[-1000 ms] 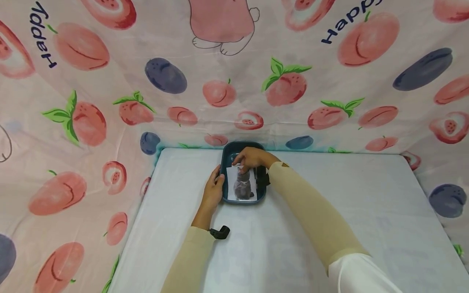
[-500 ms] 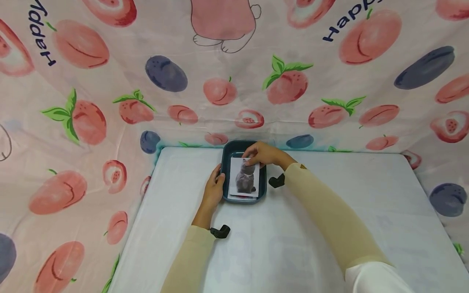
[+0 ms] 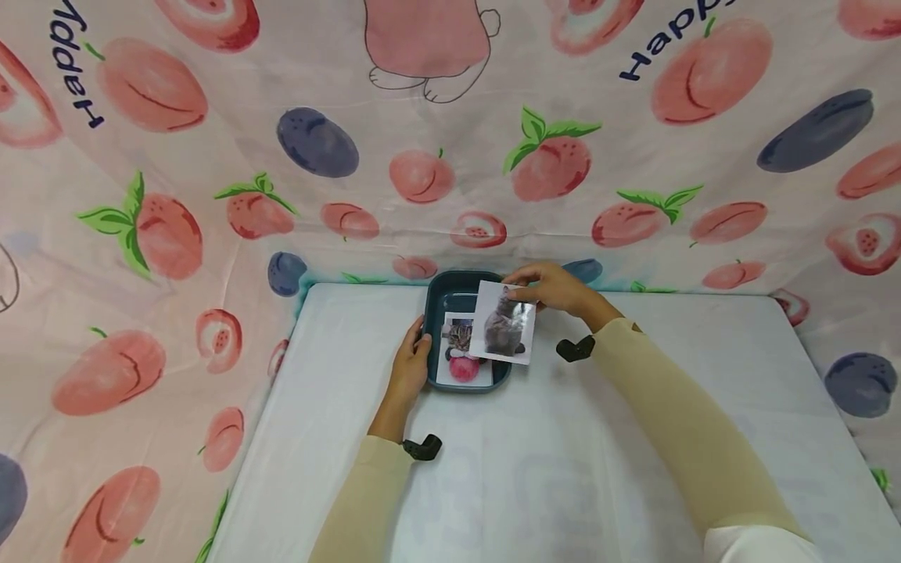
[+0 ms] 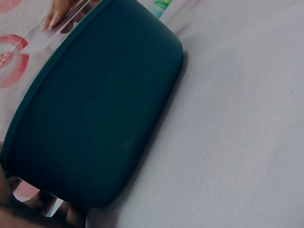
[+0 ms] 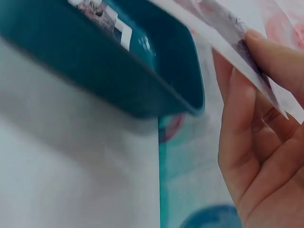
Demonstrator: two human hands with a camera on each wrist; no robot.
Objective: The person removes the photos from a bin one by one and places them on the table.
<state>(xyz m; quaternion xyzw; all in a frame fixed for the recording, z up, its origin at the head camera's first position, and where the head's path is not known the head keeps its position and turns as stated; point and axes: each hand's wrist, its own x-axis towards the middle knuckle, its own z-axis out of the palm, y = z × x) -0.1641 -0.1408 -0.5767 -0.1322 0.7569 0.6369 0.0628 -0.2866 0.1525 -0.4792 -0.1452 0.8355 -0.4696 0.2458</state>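
My right hand pinches a photo card of a grey cat by its upper right corner, thumb on the picture side. That card hangs over the right rim of a dark teal plastic tray, tilted in the right wrist view. Inside the tray lies another photo card, showing a tabby cat with a pink ball; the held card overlaps part of it. At the tray's left side my left hand grips the wall, and its fingers bend against the tray's end in the left wrist view.
The tray stands at the back edge of a white-covered table. Right behind it rises a fruit-printed cloth, which also lines the left and right sides. A black wrist mount sticks out from the left wrist, another black mount from the right.
My right hand has lifted the grey-cat card out of the tray and carried it to the right, uncovering the tabby-cat card. The left hand and the tray have stayed in place.
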